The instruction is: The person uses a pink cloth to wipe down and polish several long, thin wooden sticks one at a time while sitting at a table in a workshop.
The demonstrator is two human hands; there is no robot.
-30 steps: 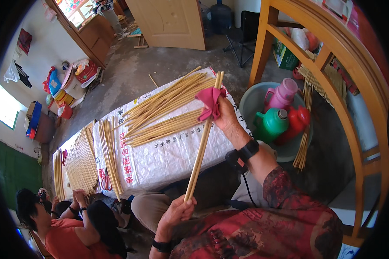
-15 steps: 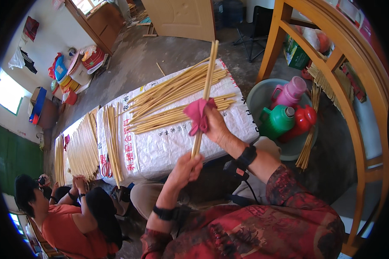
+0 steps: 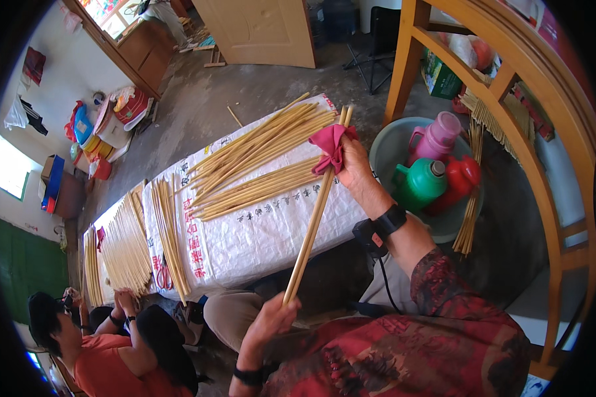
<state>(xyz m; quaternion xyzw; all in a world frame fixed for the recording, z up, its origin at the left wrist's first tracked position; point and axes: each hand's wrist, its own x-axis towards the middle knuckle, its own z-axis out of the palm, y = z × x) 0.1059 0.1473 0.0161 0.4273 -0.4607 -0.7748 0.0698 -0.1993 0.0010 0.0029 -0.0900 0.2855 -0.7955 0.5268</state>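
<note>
A couple of long, pale yellow sticks (image 3: 309, 245) slant up between my two hands. My left hand (image 3: 271, 323) is closed round their lower end, close to my lap. Higher up, my right hand (image 3: 355, 165) grips a crumpled dark pink cloth (image 3: 331, 147) wrapped about the sticks near their top end. Beyond them, a loose pile of similar sticks (image 3: 258, 149) lies on a table covered with a white woven sheet (image 3: 265, 241). A second row of sticks (image 3: 258, 188) lies just in front of that pile.
On my right, a grey-blue basin (image 3: 385, 142) holds pink, green and red flasks (image 3: 422, 178). A wooden frame (image 3: 510, 76) rises beside it, near a stick bundle (image 3: 469, 218). At left, a person in orange (image 3: 109, 360) sits by more laid-out sticks (image 3: 127, 245). Red-handled scissors (image 3: 160, 274) lie there.
My right hand with the cloth has moved up and right along the sticks toward their top end. My left hand has dropped lower, and the sticks have come down and lean more to the right.
</note>
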